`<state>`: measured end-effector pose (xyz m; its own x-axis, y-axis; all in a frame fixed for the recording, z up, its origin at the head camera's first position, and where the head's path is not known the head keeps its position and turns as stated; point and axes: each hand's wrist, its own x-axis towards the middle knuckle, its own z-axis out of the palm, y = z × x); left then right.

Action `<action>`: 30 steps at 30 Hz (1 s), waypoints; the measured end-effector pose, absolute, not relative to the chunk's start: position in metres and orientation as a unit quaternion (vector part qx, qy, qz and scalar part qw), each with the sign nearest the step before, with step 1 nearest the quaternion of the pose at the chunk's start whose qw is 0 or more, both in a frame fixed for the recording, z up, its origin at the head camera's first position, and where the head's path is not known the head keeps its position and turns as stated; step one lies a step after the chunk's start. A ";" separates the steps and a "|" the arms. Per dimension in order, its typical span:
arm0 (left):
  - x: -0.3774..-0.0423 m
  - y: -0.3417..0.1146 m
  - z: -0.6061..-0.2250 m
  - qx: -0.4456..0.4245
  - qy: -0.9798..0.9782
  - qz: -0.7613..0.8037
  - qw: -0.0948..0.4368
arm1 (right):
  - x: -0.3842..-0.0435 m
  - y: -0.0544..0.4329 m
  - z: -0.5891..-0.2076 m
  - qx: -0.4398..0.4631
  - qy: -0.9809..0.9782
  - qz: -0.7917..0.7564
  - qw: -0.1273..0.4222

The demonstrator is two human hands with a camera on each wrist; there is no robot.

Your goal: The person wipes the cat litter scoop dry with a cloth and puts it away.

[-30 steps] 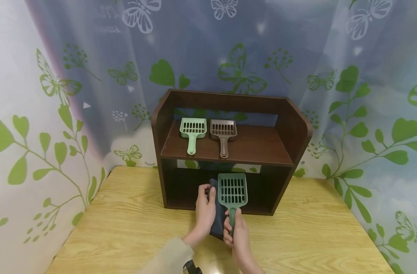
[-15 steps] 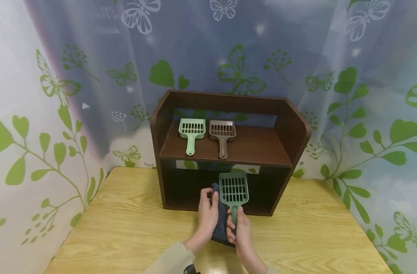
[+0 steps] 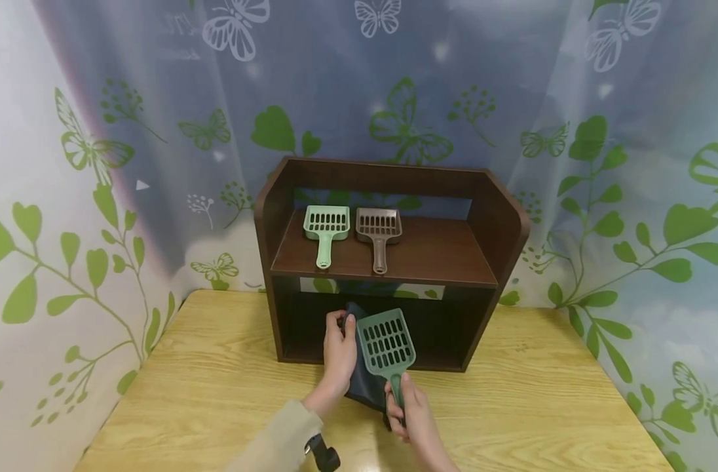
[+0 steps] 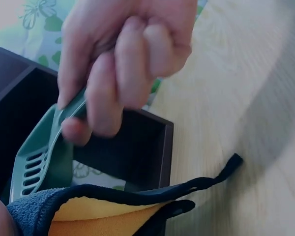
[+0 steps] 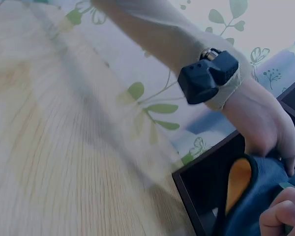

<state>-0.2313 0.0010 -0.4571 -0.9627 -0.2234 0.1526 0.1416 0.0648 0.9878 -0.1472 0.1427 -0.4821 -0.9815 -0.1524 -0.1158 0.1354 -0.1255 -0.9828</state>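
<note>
My right hand [image 3: 415, 416] grips the handle of a dark green slotted litter scoop [image 3: 390, 372]. The scoop's head points away from me and leans left, in front of the shelf's lower opening. In my left hand [image 3: 338, 354] is a dark blue cloth [image 3: 365, 387], pinched between thumb and fingers. The cloth hangs just left of the scoop and partly behind it. The left wrist view shows the cloth's orange inner side [image 4: 108, 216] and black edging, close by the scoop's slotted head [image 4: 64, 164]. From the right wrist, the cloth [image 5: 260, 196] appears folded under my left hand [image 5: 265, 120].
A dark brown two-tier shelf [image 3: 441, 246] stands on the wooden table [image 3: 217, 387]. On its upper board lie a light green scoop [image 3: 325, 237] and a brown scoop [image 3: 380, 241], side by side. A curtain [image 3: 158, 118] with leaves and butterflies hangs behind.
The dark green scoop has tipped from nearly upright to leaning left and come slightly lower. My left hand and the cloth have shifted left; both hands keep their holds.
</note>
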 end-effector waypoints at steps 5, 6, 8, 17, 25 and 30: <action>-0.235 -0.010 -0.455 0.001 -0.727 -0.679 0.101 | -0.147 0.156 -0.479 -0.016 0.684 -0.720 0.119; -0.236 -0.012 -0.455 -0.008 -0.729 -0.678 0.093 | -0.147 0.160 -0.477 -0.016 0.689 -0.713 0.127; -0.237 -0.017 -0.454 -0.031 -0.729 -0.680 0.075 | -0.149 0.168 -0.475 -0.019 0.700 -0.700 0.140; -0.243 -0.036 -0.455 -0.113 -0.756 -0.645 0.024 | -0.151 0.213 -0.463 -0.034 0.740 -0.638 0.209; -0.241 -0.044 -0.452 -0.143 -0.789 -0.594 0.061 | -0.145 0.231 -0.441 -0.061 0.763 -0.606 0.217; -0.239 -0.046 -0.450 -0.157 -0.812 -0.554 0.093 | -0.145 0.243 -0.417 -0.098 0.771 -0.603 0.183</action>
